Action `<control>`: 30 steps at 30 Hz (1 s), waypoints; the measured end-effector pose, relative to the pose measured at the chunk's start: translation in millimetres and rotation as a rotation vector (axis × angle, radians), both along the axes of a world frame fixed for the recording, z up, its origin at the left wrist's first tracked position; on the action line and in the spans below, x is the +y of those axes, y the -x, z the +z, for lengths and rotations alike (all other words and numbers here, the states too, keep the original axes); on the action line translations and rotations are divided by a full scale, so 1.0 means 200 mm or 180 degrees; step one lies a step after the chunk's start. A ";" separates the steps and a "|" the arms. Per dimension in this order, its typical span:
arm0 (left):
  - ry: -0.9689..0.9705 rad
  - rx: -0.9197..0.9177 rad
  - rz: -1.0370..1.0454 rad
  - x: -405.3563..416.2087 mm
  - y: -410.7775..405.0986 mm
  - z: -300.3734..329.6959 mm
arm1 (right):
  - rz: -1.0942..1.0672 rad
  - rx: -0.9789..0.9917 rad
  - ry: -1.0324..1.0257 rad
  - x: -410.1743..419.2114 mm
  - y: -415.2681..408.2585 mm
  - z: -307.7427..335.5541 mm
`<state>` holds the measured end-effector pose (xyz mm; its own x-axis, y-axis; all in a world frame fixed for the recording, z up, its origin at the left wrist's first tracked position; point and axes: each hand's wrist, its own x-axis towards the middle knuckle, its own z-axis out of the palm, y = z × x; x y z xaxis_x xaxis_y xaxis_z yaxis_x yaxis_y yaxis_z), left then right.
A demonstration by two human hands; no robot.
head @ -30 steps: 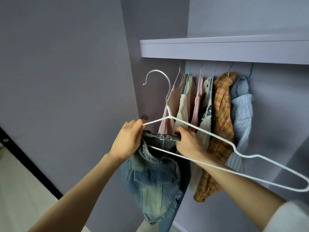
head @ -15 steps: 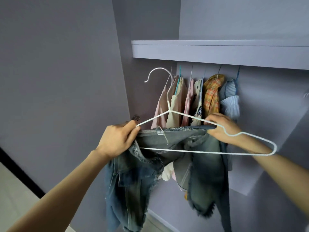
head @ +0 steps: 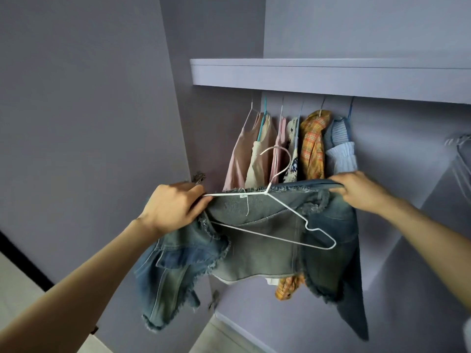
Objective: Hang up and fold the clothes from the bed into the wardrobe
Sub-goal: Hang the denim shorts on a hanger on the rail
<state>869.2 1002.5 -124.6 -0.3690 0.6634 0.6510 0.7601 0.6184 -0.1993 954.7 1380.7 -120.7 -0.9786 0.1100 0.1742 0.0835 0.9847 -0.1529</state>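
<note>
I hold a frayed blue denim jacket (head: 257, 248) spread open in front of the wardrobe. My left hand (head: 173, 207) grips its left shoulder together with the left end of a white wire hanger (head: 275, 215). My right hand (head: 356, 192) grips the jacket's right collar edge. The hanger lies inside the jacket, its hook pointing up and its right arm sloping down, free of my right hand.
Several garments (head: 288, 149) hang on the rail under a lilac shelf (head: 318, 75): pink, cream, orange plaid, blue striped. The open wardrobe door (head: 89, 123) stands on the left, with a hinge (head: 198, 177) near my left hand. Spare wire hangers (head: 458, 146) hang at the right edge.
My right hand let go of the hanger and now grips the jacket's right edge, pulling it wide. The hanger tilted down on its right side and its hook dropped lower.
</note>
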 end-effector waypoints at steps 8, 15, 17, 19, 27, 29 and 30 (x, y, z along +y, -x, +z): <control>0.0071 0.0059 0.0317 -0.02 -0.03 0.04 | -0.0062 -0.0245 0.2818 -0.01 0.01 -0.07; 0.0399 0.0206 0.0332 -0.10 -0.02 0.03 | -0.0014 -0.0350 0.2227 -0.16 -0.02 -0.14; 0.0342 0.0212 0.0449 -0.12 -0.02 0.03 | 0.0058 -0.0863 0.1267 -0.19 -0.04 -0.18; 0.0304 0.0210 0.0526 -0.12 -0.03 0.03 | 0.0051 -0.1113 0.0621 -0.23 -0.03 -0.24; 0.0371 0.0236 0.0440 -0.10 -0.11 0.03 | -0.0544 -0.1061 -0.0232 -0.19 0.05 -0.21; 0.0528 0.0222 0.0345 -0.10 -0.11 0.03 | -0.0578 -0.0896 -0.0708 -0.17 0.07 -0.17; 0.0567 0.0217 0.0318 -0.10 -0.11 0.03 | -0.0438 -0.0984 -0.0834 -0.17 0.08 -0.15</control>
